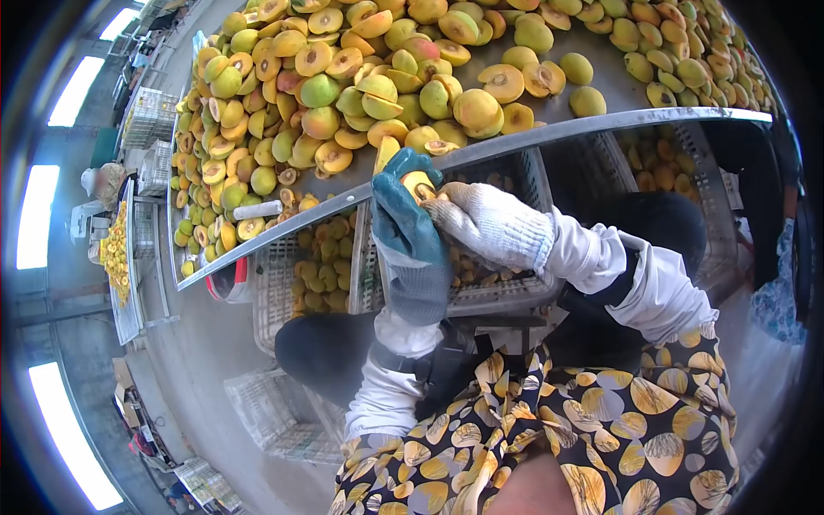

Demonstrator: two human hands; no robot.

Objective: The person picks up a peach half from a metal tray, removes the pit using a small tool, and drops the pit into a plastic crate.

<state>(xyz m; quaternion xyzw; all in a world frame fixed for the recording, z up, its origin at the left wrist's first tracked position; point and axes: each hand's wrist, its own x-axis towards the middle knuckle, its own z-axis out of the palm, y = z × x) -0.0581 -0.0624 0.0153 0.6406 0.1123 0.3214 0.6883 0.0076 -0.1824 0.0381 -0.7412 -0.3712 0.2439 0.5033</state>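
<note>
My left hand point(408, 227), in a green and grey glove, is closed round a yellow halved fruit point(418, 184) at the table's near edge. The cut face with its dark centre points up. My right hand point(493, 221), in a white knit glove, has its fingers bent against the same fruit from the right; whether a tool is in them is hidden. Another yellow piece point(387, 153) stands just beyond my left fingertips. Past both hands, whole and halved fruits point(319, 90) are heaped on the metal table point(558, 130).
Below the table edge stand plastic crates, one with fruit point(324, 266) and another at the right point(659, 163). A white crate point(279, 412) lies on the floor at lower left. A person point(107, 183) is at another fruit-covered table point(129, 275) far left.
</note>
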